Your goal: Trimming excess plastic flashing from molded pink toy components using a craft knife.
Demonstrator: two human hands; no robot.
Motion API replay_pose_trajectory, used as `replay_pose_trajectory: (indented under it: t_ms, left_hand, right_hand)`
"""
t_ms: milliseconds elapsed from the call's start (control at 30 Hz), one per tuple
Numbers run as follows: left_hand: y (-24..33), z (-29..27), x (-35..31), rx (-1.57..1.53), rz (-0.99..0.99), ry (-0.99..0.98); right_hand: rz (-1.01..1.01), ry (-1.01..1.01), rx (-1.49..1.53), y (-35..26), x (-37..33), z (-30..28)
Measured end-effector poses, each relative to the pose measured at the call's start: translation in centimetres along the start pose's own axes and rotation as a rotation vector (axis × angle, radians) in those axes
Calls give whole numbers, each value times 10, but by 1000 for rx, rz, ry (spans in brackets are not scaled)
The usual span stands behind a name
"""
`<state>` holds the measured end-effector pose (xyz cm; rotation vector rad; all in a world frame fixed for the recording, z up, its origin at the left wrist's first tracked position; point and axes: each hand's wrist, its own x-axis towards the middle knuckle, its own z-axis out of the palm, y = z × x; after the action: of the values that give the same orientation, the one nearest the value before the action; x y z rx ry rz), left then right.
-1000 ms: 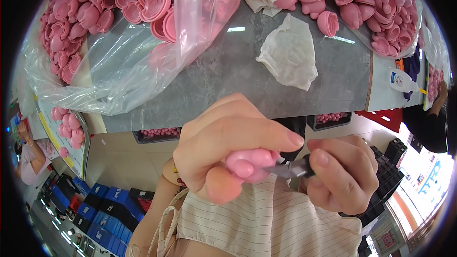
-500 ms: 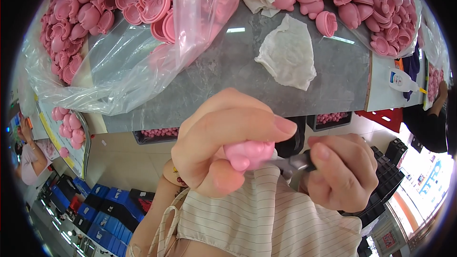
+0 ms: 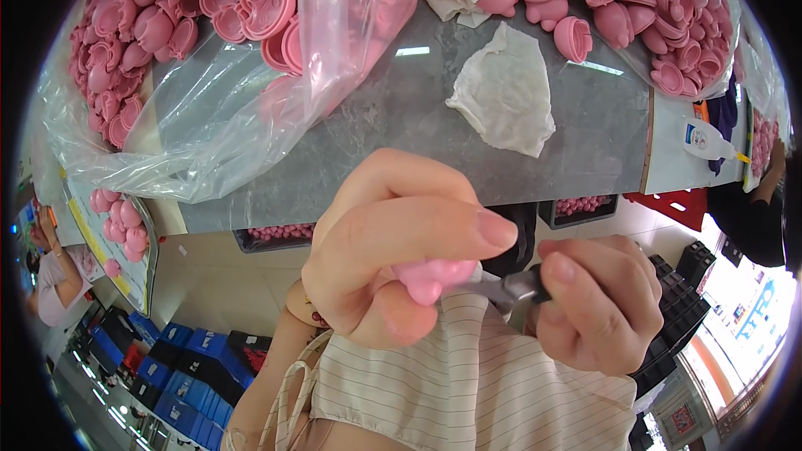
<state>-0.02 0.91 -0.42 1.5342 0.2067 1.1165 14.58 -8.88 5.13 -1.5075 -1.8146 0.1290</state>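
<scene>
My left hand (image 3: 393, 230) is closed around a small glossy pink plastic part (image 3: 424, 281), thumb and fingers pressing on it; most of the part is hidden by them. In my right hand (image 3: 597, 305) is a small knife (image 3: 520, 286) with a black handle and a grey metal blade. Its blade points left, and the blurred tip reaches the lower right side of the pink part; whether it cuts in I cannot tell. Both hands are raised in front of my striped apron (image 3: 401, 376), just off the table's near edge.
Beyond my hands is a grey table (image 3: 401, 142) with a crumpled white cloth (image 3: 508, 92). A clear plastic bag (image 3: 209, 171) of pink shells lies left, a pile of pink parts (image 3: 618, 0) right. A white bottle (image 3: 707, 141) stands farther right. Other people's arms show at both sides.
My left hand has tipped slightly and turned the pink part a little, so less of its top shows. The knife blade has shifted slightly against it; my right hand stays nearly in place.
</scene>
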Motion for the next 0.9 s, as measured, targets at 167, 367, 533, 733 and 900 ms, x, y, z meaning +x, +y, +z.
replay_pose_trajectory:
  t_ms: [167, 367, 533, 733, 900]
  left_hand:
    - [0, -1, -2, -46, -4, -7]
    - [5, 0, 2, -52, -49, -27]
    - [5, 2, 0, -69, -47, 17]
    - [3, -1, 1, -31, -17, -45]
    - [2, 1, 2, -18, -21, -21]
  right_hand:
    - [-6, -17, 31, 0, 0, 1]
    - [-2, -20, 3, -1, 2, -4]
    - [-6, -42, 24, 1, -1, -2]
    - [17, -67, 32, -1, -1, -5]
    - [50, -65, -11, -2, -1, -7]
